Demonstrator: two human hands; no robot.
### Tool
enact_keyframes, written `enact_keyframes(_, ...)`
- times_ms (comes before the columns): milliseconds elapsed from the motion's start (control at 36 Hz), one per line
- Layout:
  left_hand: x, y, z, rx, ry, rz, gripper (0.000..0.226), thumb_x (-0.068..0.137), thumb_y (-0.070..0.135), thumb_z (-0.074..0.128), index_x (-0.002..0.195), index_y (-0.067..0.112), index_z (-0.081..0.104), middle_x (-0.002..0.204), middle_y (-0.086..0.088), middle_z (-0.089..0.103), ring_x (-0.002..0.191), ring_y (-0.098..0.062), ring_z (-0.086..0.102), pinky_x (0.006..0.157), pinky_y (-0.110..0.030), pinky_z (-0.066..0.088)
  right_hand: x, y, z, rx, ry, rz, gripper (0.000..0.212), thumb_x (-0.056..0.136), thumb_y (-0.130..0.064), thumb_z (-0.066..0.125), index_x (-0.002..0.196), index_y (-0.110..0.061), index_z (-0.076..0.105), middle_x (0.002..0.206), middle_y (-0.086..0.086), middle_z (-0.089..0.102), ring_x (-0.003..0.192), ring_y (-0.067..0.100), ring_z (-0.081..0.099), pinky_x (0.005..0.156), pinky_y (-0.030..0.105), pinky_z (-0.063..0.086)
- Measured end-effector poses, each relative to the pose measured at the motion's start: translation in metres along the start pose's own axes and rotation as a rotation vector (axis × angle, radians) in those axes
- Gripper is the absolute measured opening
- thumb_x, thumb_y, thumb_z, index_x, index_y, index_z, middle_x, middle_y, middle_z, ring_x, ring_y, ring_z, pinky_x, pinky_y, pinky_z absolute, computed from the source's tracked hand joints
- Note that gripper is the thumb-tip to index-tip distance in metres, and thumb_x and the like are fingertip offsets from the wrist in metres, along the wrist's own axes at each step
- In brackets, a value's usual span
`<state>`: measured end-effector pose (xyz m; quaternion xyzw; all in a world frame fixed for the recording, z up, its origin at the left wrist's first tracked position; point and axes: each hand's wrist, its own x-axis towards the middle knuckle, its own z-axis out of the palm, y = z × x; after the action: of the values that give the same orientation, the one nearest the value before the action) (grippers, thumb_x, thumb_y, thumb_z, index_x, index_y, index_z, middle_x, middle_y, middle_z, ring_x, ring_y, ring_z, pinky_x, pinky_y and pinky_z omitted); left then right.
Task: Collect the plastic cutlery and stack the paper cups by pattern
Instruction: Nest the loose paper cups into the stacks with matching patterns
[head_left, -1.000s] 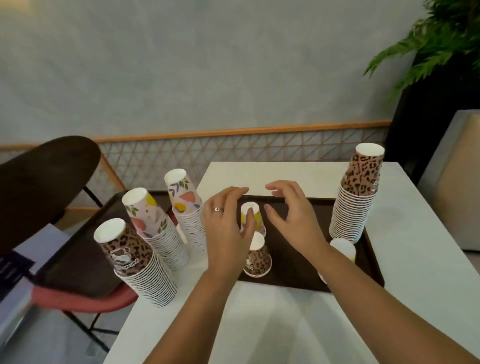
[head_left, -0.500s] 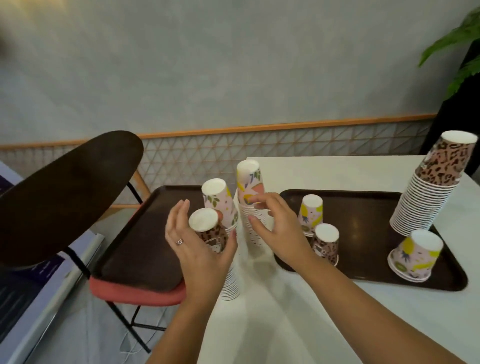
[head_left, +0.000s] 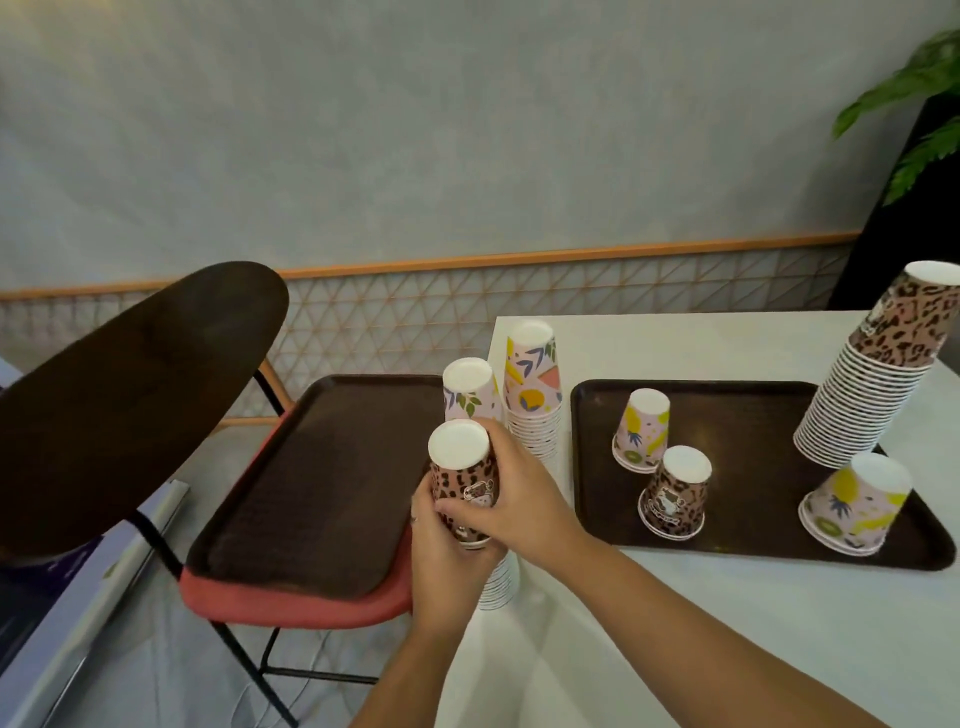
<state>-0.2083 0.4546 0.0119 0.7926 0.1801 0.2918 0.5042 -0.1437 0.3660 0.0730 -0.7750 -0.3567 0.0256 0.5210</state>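
- White table (head_left: 727, 649) stands before a grey wall, with a dark tray (head_left: 753, 415) on it and a second tray (head_left: 311, 467) on a red-cushioned chair (head_left: 291, 605).
- Both hands clasp the leopard-print cup stack (head_left: 464, 480) at the table's left edge: left hand (head_left: 441, 561) under and behind, right hand (head_left: 519, 499) wrapped across its front, fingers clamped.
- The stack is inverted, base up, its long axis near vertical, tilted slightly.
- Squeezing evenly and keeping it plumb should stop the lower cups slipping.
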Motion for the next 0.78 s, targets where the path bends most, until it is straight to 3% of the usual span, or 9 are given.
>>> enact_keyframes(250,-0.007,-0.016,0.006,-0.005,-0.077,-0.061,0.098,0.048,0.023,0.089,0.132,0.024,0.039,0.129,0.004,0.055,0.121,-0.011,0.054,0.102,-0.038,0.047,-0.005,0.004,-0.002,0.052,0.045,0.070,0.066,0.069,-0.032,0.076,0.124,-0.032,0.040,0.119,-0.016,0.055,0.112,0.000,0.052,0.093,0.019,0.045)
enact_keyframes(333,-0.013,-0.026,0.009,0.004,-0.126,-0.077,0.098,0.047,0.031,0.089,0.132,0.024,0.041,0.128,0.008,0.057,0.119,-0.008,0.054,0.100,-0.032,0.048,-0.010,0.005,-0.008,0.073,0.073,0.083,0.064,0.067,-0.030,0.076,0.118,-0.043,0.038,0.114,-0.022,0.055,0.109,-0.006,0.051,0.090,0.011,0.041)
enact_keyframes(417,-0.017,-0.035,0.013,0.010,-0.174,-0.110,0.098,0.049,0.017,0.092,0.133,0.023,0.042,0.125,0.007,0.058,0.115,-0.008,0.056,0.092,-0.023,0.047,-0.015,0.006,-0.016,0.084,0.100,0.113,0.061,0.065,-0.033,0.072,0.110,-0.050,0.036,0.109,-0.028,0.054,0.107,-0.011,0.051,0.087,0.007,0.041)
enact_keyframes(500,-0.019,-0.040,0.018,-0.003,-0.218,-0.155,0.093,0.049,0.006,0.090,0.120,0.041,0.041,0.118,0.017,0.058,0.107,0.008,0.057,0.084,-0.015,0.049,-0.017,0.011,-0.022,0.115,0.127,0.148,0.059,0.064,-0.033,0.071,0.109,-0.049,0.037,0.109,-0.028,0.054,0.107,-0.013,0.050,0.088,0.006,0.042)
enact_keyframes(611,-0.015,-0.050,0.023,0.012,-0.273,-0.181,0.087,0.047,0.006,0.090,0.110,0.044,0.042,0.112,0.026,0.053,0.100,0.023,0.052,0.077,-0.001,0.044,-0.020,0.017,-0.031,0.124,0.155,0.163,0.060,0.066,-0.027,0.075,0.110,-0.047,0.039,0.109,-0.026,0.055,0.108,-0.011,0.052,0.089,0.010,0.044)
enact_keyframes(722,-0.012,-0.052,0.030,-0.021,-0.296,-0.218,0.081,0.040,0.030,0.086,0.111,0.044,0.049,0.112,0.019,0.064,0.102,0.002,0.062,0.081,-0.019,0.051,-0.024,0.021,-0.044,0.143,0.193,0.165,0.063,0.069,-0.015,0.079,0.112,-0.041,0.041,0.110,-0.022,0.057,0.107,-0.011,0.053,0.087,0.008,0.043)
enact_keyframes(778,-0.013,-0.044,0.036,-0.036,-0.344,-0.222,0.081,0.042,0.026,0.087,0.111,0.044,0.050,0.110,0.016,0.066,0.101,-0.002,0.064,0.078,-0.019,0.052,-0.025,0.021,-0.056,0.152,0.221,0.164,0.061,0.070,-0.012,0.079,0.109,-0.040,0.041,0.106,-0.026,0.055,0.102,-0.018,0.051,0.083,0.003,0.041)
